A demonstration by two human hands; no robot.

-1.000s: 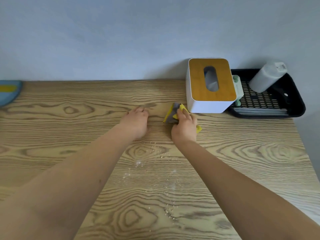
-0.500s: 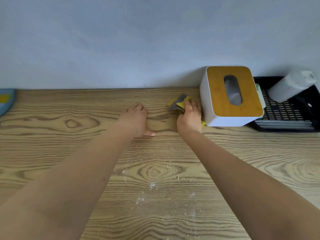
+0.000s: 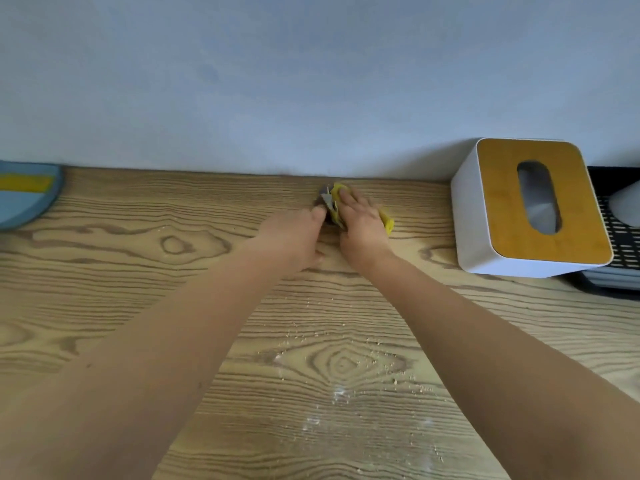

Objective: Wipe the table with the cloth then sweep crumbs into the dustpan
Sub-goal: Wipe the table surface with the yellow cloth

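A yellow and grey cloth (image 3: 331, 201) lies bunched on the wooden table (image 3: 138, 271) close to the back wall. My right hand (image 3: 360, 223) presses flat on the cloth and covers most of it. My left hand (image 3: 294, 240) rests on the table just left of the cloth, its fingertips touching the cloth's grey edge. Pale crumbs and white powder (image 3: 339, 393) are scattered over the table nearer to me, between my forearms. A blue dustpan (image 3: 24, 195) with a yellow strip sits at the far left edge, partly cut off.
A white tissue box with a wooden lid (image 3: 530, 209) stands at the back right. Behind it a black slotted tray (image 3: 620, 244) holds a white bottle (image 3: 627, 206), both cut off by the frame. The wall runs along the table's back edge.
My right hand has slid the cloth leftward, away from the tissue box and toward the back wall. My left hand has closed in on the cloth. The view has shifted left.
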